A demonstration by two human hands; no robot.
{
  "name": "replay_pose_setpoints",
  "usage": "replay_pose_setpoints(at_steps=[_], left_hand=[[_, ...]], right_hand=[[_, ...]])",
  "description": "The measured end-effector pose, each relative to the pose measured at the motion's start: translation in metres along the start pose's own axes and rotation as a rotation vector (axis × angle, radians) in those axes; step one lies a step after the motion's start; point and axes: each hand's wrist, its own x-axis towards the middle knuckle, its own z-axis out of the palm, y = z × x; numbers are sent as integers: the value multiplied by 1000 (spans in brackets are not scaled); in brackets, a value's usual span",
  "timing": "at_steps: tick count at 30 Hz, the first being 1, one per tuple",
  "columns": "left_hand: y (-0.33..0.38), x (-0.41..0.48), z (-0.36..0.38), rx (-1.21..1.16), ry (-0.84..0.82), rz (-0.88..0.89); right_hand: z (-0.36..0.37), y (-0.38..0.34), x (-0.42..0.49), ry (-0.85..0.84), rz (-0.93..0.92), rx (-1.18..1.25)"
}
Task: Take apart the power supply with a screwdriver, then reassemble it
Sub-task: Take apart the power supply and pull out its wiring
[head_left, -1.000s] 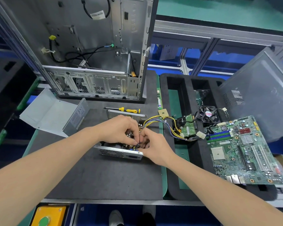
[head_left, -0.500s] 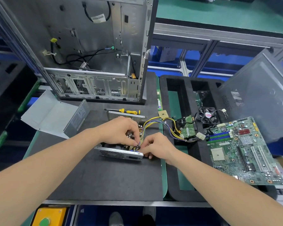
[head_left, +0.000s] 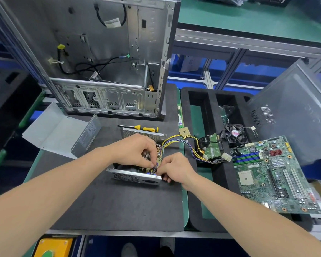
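Note:
The open power supply [head_left: 132, 175] lies on the dark mat, its lid off and its circuit board showing. Its grey metal cover [head_left: 63, 131] lies apart to the left. A yellow-handled screwdriver [head_left: 145, 128] rests just behind the unit, untouched. My left hand [head_left: 135, 150] reaches down into the unit, fingers curled and pinching small wires at the near right corner. My right hand [head_left: 174, 167] meets it there, fingers curled on the same wires by the front wall. A bundle of yellow and purple cables [head_left: 176, 140] runs right from the unit.
An empty computer case [head_left: 107, 58] stands at the back. A black foam tray [head_left: 208, 112] on the right holds a hard drive [head_left: 212, 148] and a fan [head_left: 234, 134]. A green motherboard [head_left: 274, 175] and a grey side panel [head_left: 293, 112] lie far right.
Both hands stay at the near right corner of the unit. My right hand has drawn back slightly toward the front wall, fingers working the wires. Nothing else moved.

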Motion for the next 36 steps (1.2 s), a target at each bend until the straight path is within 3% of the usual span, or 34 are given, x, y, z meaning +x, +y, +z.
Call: replay_pose_setpoints(at_steps=[8, 18, 24, 36], left_hand=[[2, -1, 1, 10, 9, -15], [5, -1, 2, 10, 23, -30], [6, -1, 1, 0, 22, -45], [8, 0, 0, -8, 22, -66]], right_hand=[[-10, 6, 2, -132, -65, 53], [-6, 5, 8, -89, -20, 63], [-16, 12, 8, -191, -97, 137], [-16, 22, 16, -205, -103, 211]])
